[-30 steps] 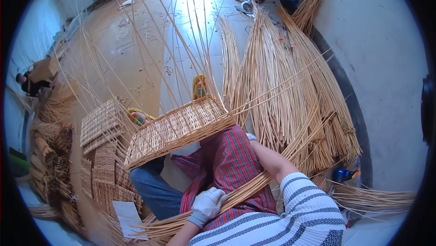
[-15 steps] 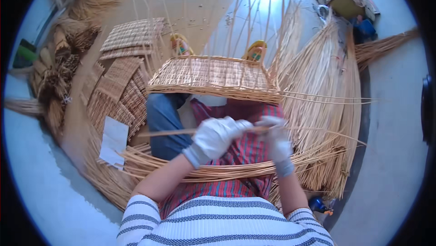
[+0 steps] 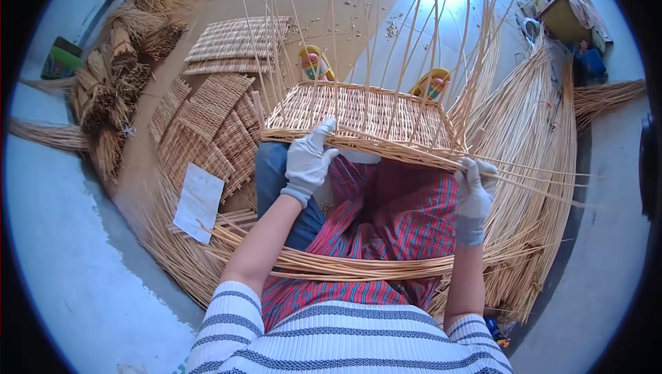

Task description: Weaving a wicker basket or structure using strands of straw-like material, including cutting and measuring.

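Note:
A shallow woven wicker basket (image 3: 372, 113) rests across my knees, with tall upright reeds standing from its edges. My left hand (image 3: 309, 163), in a white glove, grips its near edge left of the middle, the thumb laid up over the weave. At the near right corner my gloved right hand (image 3: 476, 186) has its fingers closed round wicker strands (image 3: 503, 172), whose long ends run off to the right. How many strands it pinches is hidden. A bundle of long reeds (image 3: 372, 268) lies over my lap, on a red checked cloth (image 3: 414, 201).
Several woven wicker panels (image 3: 214, 119) lie on the floor at left, beside a white paper sheet (image 3: 198, 201). Bundled reeds (image 3: 117, 77) are piled farther left. A broad spread of pale reeds (image 3: 531, 139) covers the right side. A blue container (image 3: 589, 65) stands far right.
My hands were together over my lap, holding a thin reed between them. Now they have moved apart and forward onto the basket. The whole view has shifted, placing the basket farther right.

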Motion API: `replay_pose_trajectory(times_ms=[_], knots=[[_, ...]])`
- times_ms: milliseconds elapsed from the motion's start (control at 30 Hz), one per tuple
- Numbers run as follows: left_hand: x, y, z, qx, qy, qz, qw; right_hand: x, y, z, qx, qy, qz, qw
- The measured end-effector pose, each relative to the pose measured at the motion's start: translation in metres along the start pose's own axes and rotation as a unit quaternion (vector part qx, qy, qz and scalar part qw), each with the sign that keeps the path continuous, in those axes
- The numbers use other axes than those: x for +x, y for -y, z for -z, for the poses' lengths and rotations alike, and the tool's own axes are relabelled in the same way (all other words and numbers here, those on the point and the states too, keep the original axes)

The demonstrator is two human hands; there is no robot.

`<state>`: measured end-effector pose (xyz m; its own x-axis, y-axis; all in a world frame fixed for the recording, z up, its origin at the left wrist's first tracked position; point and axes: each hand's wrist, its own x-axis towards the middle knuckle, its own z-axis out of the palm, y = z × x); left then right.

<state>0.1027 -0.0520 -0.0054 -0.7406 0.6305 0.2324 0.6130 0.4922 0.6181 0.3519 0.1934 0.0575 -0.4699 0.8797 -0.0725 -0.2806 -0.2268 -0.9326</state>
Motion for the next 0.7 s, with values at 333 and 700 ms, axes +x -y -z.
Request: replay_pose_trajectory(times_ms=[333, 700], knots=[[0.023, 0.016, -0.009, -0.143, 0.043, 0.057, 0.987, -0.025, -0.007, -0.009, -0.078, 0.029, 0.106, 0.991], [0.034, 0.006, 0.003, -0.086, 0.091, 0.139, 0.982, -0.037, -0.001, -0.032, -0.112, 0.151, 0.101, 0.977]])
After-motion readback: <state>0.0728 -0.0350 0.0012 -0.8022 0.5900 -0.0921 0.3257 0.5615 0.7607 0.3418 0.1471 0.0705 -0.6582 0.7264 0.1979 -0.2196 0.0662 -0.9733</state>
